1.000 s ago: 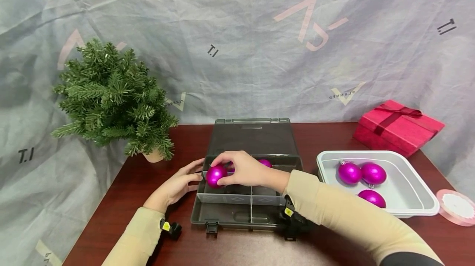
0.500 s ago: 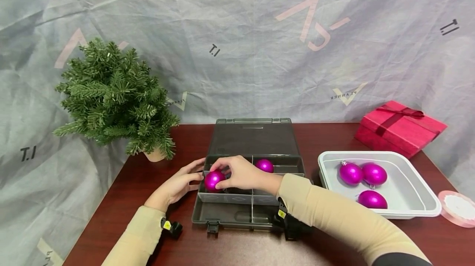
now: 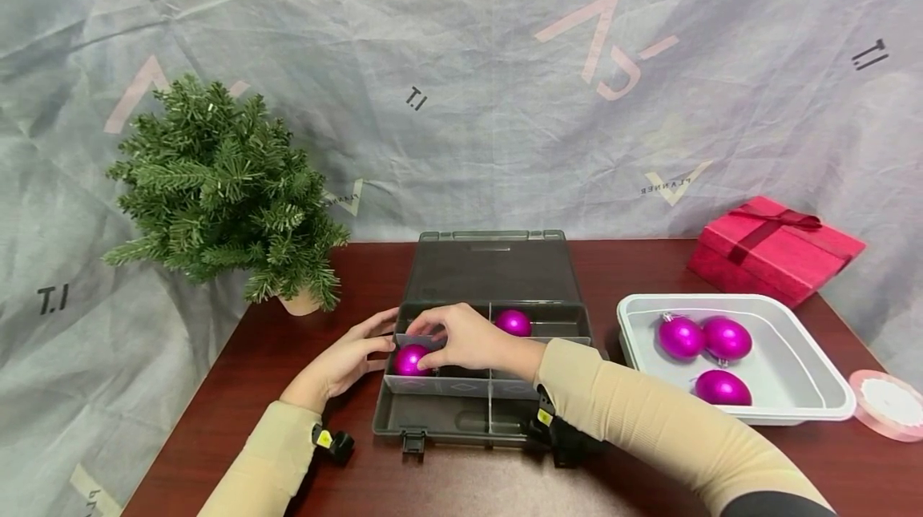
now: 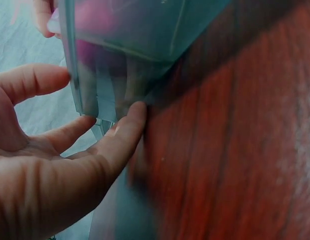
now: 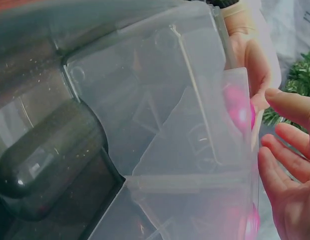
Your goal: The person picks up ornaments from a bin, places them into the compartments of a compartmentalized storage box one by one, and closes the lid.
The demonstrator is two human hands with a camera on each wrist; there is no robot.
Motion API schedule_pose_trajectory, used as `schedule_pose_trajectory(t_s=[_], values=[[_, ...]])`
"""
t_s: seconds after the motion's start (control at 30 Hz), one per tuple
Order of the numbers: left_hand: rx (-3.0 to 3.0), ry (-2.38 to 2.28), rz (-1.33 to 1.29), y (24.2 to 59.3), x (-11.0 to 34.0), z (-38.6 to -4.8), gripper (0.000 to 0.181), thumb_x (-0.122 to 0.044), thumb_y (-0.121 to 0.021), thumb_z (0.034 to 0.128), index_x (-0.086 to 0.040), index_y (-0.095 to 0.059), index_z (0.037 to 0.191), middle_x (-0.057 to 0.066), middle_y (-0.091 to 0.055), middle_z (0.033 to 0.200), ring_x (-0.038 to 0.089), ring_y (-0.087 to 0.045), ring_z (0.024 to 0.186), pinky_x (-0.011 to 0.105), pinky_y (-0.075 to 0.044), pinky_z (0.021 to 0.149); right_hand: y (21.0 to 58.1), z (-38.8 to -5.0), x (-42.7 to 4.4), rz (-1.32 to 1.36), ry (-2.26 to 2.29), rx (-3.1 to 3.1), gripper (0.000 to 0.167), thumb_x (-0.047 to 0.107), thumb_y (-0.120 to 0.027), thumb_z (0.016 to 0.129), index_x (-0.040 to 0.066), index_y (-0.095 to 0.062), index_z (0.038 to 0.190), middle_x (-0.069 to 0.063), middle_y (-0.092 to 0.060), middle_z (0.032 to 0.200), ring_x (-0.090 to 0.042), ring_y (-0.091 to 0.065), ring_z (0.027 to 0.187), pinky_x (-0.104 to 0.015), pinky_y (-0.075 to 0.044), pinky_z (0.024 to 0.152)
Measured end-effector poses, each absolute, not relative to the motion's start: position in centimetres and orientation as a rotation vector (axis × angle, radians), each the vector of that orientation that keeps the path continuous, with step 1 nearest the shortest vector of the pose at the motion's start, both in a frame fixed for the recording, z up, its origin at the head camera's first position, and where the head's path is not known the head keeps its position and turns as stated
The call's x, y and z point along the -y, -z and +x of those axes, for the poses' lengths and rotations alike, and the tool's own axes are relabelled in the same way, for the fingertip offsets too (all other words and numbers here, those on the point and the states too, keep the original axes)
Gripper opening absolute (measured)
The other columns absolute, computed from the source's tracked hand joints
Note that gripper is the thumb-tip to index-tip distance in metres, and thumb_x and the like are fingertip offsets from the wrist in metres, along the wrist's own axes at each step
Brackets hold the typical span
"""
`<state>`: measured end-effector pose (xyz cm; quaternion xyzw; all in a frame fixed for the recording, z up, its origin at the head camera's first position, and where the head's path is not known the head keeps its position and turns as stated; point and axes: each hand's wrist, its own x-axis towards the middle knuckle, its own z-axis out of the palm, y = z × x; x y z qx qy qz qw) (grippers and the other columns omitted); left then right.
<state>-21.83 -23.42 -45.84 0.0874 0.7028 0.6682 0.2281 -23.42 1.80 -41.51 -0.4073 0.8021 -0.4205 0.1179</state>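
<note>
Three cameras, one divided box (image 3: 425, 413)
Head camera, high and farther back, faces forward and down; left wrist, close and turned sideways, sees the box's side past the left hand (image 4: 59, 170); right wrist, also close, shares box, left hand and tree (image 3: 223, 188) with the head view.

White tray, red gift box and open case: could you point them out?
White tray (image 3: 786, 361): head view, bare inside floor.
Red gift box (image 3: 782, 251): head view, on its lid.
Open case (image 3: 496, 272): head view, middle of its lid.

One purple ball (image 3: 408, 360) — partly hidden behind the right hand (image 3: 467, 338)
</note>
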Motion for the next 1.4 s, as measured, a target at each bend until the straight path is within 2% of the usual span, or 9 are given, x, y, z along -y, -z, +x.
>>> schedule_pose_trajectory(t_s=[0.23,0.4,0.53,0.73,0.9,1.17,1.27,1.4], values=[[-1.94,-1.839,0.216,45.9,23.4,-21.8,0.069,-0.006,-0.051,0.1008,-0.008,-0.021,0.163,0.023,-0.029,0.159,0.021,-0.051,0.113,0.058,-0.035,0.108,40.5,-23.5,-2.7,-1.153,1.245,-2.347,0.036,0.014,-0.08,0.091,0.004,-0.07,0.123,-0.01,-0.071,0.12,-0.025,-0.067,0.11,-0.031,-0.053,0.093],[-1.95,-1.837,0.214,45.9,23.4,-21.9,0.069,-0.006,-0.052,0.1007,-0.008,-0.022,0.163,0.024,-0.028,0.16,0.024,-0.051,0.115,0.06,-0.034,0.108,39.4,-23.4,-4.2,-1.158,1.299,-2.381,0.027,0.016,-0.079,0.091,0.009,-0.072,0.117,-0.002,-0.073,0.112,-0.026,-0.068,0.107,-0.037,-0.055,0.09],[-1.951,-1.836,0.217,45.8,23.4,-21.8,0.07,-0.007,-0.053,0.1005,-0.008,-0.022,0.163,0.024,-0.026,0.161,0.024,-0.051,0.112,0.061,-0.033,0.109,39.0,-23.1,-5.6,-1.119,1.369,-2.376,0.023,0.014,-0.078,0.091,0.012,-0.073,0.114,0.002,-0.074,0.106,-0.021,-0.069,0.104,-0.036,-0.055,0.089],[-1.945,-1.836,0.22,45.9,23.4,-21.7,0.072,-0.005,-0.052,0.0998,-0.006,-0.018,0.163,0.026,-0.019,0.163,0.022,-0.048,0.11,0.062,-0.03,0.11,38.5,-22.7,-7.9,-1.085,1.45,-2.329,0.021,0.014,-0.073,0.095,0.009,-0.073,0.115,-0.008,-0.074,0.107,-0.015,-0.068,0.099,-0.037,-0.055,0.088],[-1.934,-1.85,0.225,46.1,23.4,-21.8,0.071,-0.004,-0.051,0.0998,-0.006,-0.019,0.163,0.025,-0.019,0.162,0.023,-0.045,0.113,0.062,-0.03,0.11,37.4,-22.0,-10.0,-1.055,1.509,-2.333,0.019,0.014,-0.072,0.096,0.011,-0.074,0.115,-0.002,-0.073,0.106,-0.016,-0.069,0.098,-0.035,-0.056,0.085],[-1.933,-1.853,0.233,46.2,23.5,-21.8,0.07,-0.004,-0.051,0.0998,-0.006,-0.02,0.163,0.025,-0.023,0.161,0.021,-0.048,0.108,0.062,-0.031,0.11,36.4,-21.3,-13.7,-0.984,1.556,-2.416,0.02,0.015,-0.073,0.096,0.014,-0.073,0.116,0.003,-0.072,0.111,-0.015,-0.067,0.104,-0.038,-0.055,0.09],[-1.934,-1.854,0.232,46.2,23.5,-21.8,0.07,-0.003,-0.051,0.1001,-0.006,-0.02,0.163,0.025,-0.023,0.16,0.02,-0.049,0.106,0.061,-0.031,0.109,36.3,-21.1,-15.2,-0.97,1.584,-2.435,0.022,0.011,-0.073,0.095,0.011,-0.072,0.117,-0.002,-0.073,0.112,-0.018,-0.068,0.105,-0.04,-0.055,0.09],[-1.935,-1.851,0.234,46.1,23.5,-21.7,0.069,-0.003,-0.05,0.1001,-0.006,-0.02,0.163,0.025,-0.023,0.161,0.02,-0.049,0.107,0.062,-0.03,0.11,36.0,-20.8,-17.4,-0.952,1.63,-2.453,0.024,0.008,-0.072,0.095,0.006,-0.071,0.119,-0.005,-0.073,0.112,-0.026,-0.069,0.105,-0.034,-0.055,0.089]])
